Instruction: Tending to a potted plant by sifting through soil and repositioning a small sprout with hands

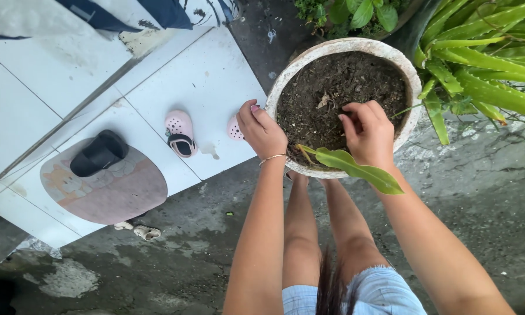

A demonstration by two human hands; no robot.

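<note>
Pot: round pale pot (403, 65) full of dark soil (344, 87), standing on wet grey concrete ground (181, 256), upper middle of view.
Pot edge: near rim runs between the two wrists; left rim sits just beside the corner of the white tiled step (204, 81).
Left hand: left hand (262, 131) rests on the pot's left rim, fingers curled over the edge, thumb outside; it grips the rim and nothing else. Thin bracelet (272, 157) on the wrist.
Right hand: right hand (367, 131) is over the soil near the front of the pot, fingers bent inward and loosely closed; whether they pinch anything, cannot tell.
Leaf: long green leaf (356, 169) lies across the near rim under the right wrist, tip pointing right, stem end toward the soil.
Open room: bare soil behind and left of the right hand; open concrete to the lower left of the pot.
Crowding, right: spiky green plant (484, 70) hangs over the pot's right side, its leaves touching or just over the rim.
Crowding, top: small leafy plant (356, 11) just behind the pot.
Crowding, left: pink child's shoe (181, 133) on the tiles; a second pink shoe (234, 128) is partly hidden behind the left hand.
Further left: black sandal (99, 153) on a rounded pinkish mat (116, 192) at the step's edge, well apart from the pot.
Below: person's bare legs (321, 233) stand close against the pot's near side.
</note>
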